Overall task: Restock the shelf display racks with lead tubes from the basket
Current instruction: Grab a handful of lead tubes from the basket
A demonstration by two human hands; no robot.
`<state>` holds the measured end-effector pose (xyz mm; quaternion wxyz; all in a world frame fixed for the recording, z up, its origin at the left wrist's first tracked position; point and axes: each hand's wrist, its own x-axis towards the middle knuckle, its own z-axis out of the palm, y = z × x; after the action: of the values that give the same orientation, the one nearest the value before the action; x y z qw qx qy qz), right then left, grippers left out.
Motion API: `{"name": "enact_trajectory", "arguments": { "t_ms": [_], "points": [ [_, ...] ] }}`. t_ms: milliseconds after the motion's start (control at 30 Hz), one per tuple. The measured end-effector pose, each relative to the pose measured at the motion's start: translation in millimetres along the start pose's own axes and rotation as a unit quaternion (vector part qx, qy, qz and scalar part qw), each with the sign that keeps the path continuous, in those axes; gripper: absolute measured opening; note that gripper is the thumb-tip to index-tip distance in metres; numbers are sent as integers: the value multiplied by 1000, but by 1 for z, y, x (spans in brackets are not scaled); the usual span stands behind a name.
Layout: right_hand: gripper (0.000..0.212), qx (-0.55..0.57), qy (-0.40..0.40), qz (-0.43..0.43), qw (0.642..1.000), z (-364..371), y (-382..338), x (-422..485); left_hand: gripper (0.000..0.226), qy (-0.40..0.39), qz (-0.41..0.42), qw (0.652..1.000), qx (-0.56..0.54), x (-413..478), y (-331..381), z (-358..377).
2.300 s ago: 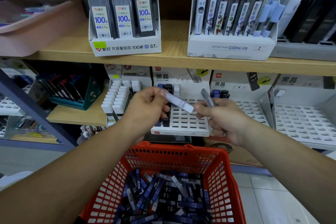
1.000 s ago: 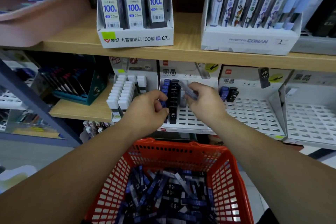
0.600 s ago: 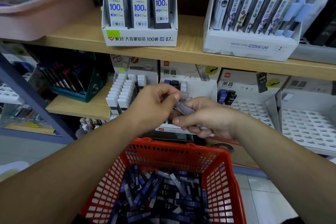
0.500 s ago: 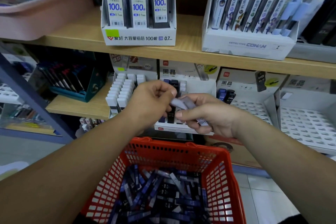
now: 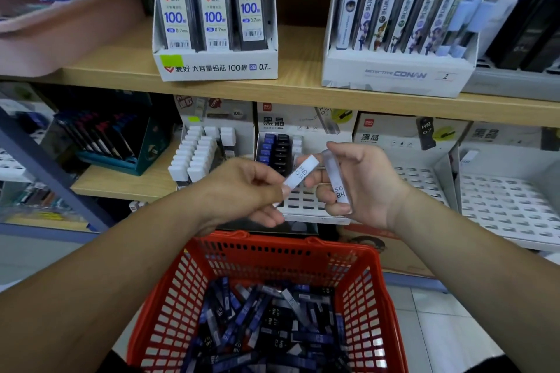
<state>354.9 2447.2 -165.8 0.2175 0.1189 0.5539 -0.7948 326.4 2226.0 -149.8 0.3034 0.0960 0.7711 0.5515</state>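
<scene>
Above the red basket (image 5: 272, 247), a white lead tube (image 5: 301, 172) is pinched by the left hand (image 5: 242, 188), slanting up to the right; a grey tube (image 5: 333, 172) is gripped nearly upright by the right hand (image 5: 366, 182). Just behind both stands the slotted rack (image 5: 303, 206).

Pink tray (image 5: 69, 30), teal pen stand (image 5: 139, 157), Conan pen box (image 5: 394, 74)
</scene>
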Motion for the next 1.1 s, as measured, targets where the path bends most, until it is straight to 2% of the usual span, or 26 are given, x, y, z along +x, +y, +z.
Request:
{"name": "enact_trajectory", "arguments": {
  "t_ms": [100,233,400,467,533,667,800,900,967,1100],
  "points": [
    [43,35,16,-5,999,0,-2,1,10,34,12,999,32,2,3,-4],
    [8,61,49,-7,997,-1,-2,2,21,53,18,998,32,1,2,-10],
    [24,-13,56,-16,998,-5,0,2,59,38,13,999,11,0,4,-10],
    [25,-35,68,-11,997,-5,0,4,67,30,8,1000,4,1,4,-9],
    [32,-50,79,4,996,-5,1,7,60,31,5,1000,-1,3,4,-8],
    [49,5,41,35,999,-4,-4,9,26,82,44,996,-13,9,-1,-7],
    [39,8,20,33,999,-2,-5,5,22,111,84,990,-26,11,-4,-7],
    [21,-78,120,-38,989,-4,-1,7,18,152,103,982,-32,13,-4,-7],
    [11,-182,202,-106,956,-7,3,6,17,177,124,976,-22,14,-3,-7],
    [13,-287,259,-179,905,-9,7,9,16,210,158,965,-9,18,-6,-7]
  ]
}}
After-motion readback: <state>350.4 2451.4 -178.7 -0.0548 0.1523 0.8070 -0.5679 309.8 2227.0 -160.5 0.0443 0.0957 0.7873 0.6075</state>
